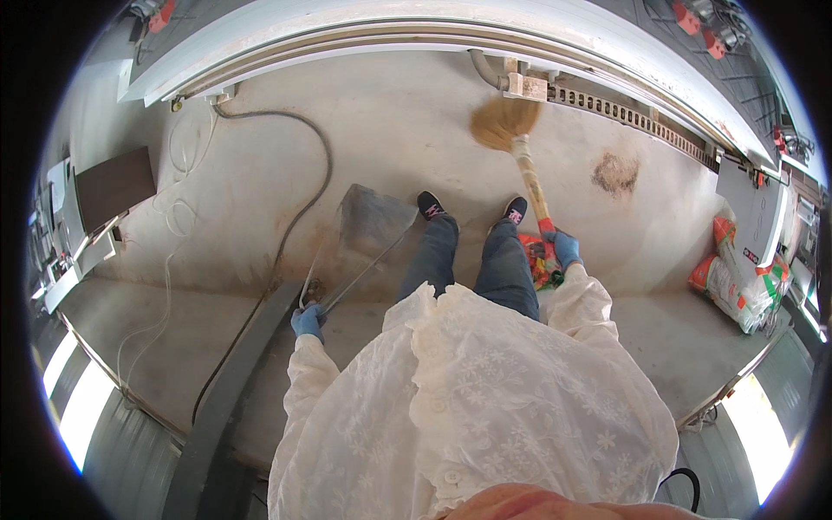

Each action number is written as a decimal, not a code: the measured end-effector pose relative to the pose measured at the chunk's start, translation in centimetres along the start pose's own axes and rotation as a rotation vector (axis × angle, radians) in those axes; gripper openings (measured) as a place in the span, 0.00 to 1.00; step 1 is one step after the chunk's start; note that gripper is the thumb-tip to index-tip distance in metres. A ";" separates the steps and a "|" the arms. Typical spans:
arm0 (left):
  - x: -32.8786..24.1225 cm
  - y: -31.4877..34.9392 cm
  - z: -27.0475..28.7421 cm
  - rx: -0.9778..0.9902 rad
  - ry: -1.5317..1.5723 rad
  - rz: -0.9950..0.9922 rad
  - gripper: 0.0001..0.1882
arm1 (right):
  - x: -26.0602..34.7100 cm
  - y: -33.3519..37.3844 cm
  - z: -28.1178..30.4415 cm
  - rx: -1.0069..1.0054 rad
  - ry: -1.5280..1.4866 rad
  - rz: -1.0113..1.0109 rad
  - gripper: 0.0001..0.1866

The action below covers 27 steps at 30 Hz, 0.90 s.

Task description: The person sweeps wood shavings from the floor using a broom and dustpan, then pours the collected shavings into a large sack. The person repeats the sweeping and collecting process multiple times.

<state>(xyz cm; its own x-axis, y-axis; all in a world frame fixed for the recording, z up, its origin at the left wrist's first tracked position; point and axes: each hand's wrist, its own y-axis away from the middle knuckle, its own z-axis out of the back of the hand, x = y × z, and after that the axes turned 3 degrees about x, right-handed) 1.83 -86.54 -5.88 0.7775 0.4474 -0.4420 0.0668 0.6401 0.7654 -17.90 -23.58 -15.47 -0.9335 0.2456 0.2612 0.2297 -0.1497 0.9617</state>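
In my blue-gloved left hand [308, 321] is the wire handle of a grey metal dustpan [374, 218]. Its pan rests on the floor just left of my left shoe. My right hand [567, 249], also gloved in blue, is closed around the red grip of a straw broom [530, 178]. The broom's fan of tan bristles [504, 124] lies on the floor ahead, against a small box-like fitting [526, 86] at the foot of the machine. A patch of brown dirt [615, 174] marks the floor to the right of the broom.
A long white machine [416, 19] spans the far side, with a perforated channel [633, 115] under it. Beside my right leg lies a colourful bag [543, 262]; more bags [744, 282] stand far right. A dark cable [326, 156] and a grey beam [234, 399] lie at left.
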 end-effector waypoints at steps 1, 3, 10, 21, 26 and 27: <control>-0.3 -0.2 -0.2 0.006 -0.007 -0.010 0.15 | -0.3 0.5 1.8 0.004 0.003 0.052 0.16; -0.8 -0.4 -0.4 0.001 -0.007 -0.051 0.15 | -0.8 1.9 4.5 -0.008 -0.005 0.054 0.17; -2.2 0.4 -0.8 -0.089 0.081 -0.141 0.13 | -0.3 13.6 8.3 0.011 0.148 0.090 0.22; -2.6 11.2 -3.3 -0.213 0.072 -0.165 0.07 | -2.5 8.1 7.1 0.562 0.611 0.365 0.27; -4.4 16.4 -4.3 -0.244 0.052 -0.224 0.06 | -2.5 0.1 1.2 0.514 1.115 0.560 0.21; -5.0 17.1 -4.4 -0.233 0.013 -0.236 0.06 | -2.8 -1.0 1.5 0.501 1.159 0.645 0.21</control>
<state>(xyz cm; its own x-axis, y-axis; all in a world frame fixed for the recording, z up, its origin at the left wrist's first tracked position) -3.73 -75.07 7.35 0.7493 0.2771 -0.6015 0.0976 0.8521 0.5142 -15.15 -22.71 -17.00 -0.2661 -0.6839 0.6793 0.5393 0.4785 0.6930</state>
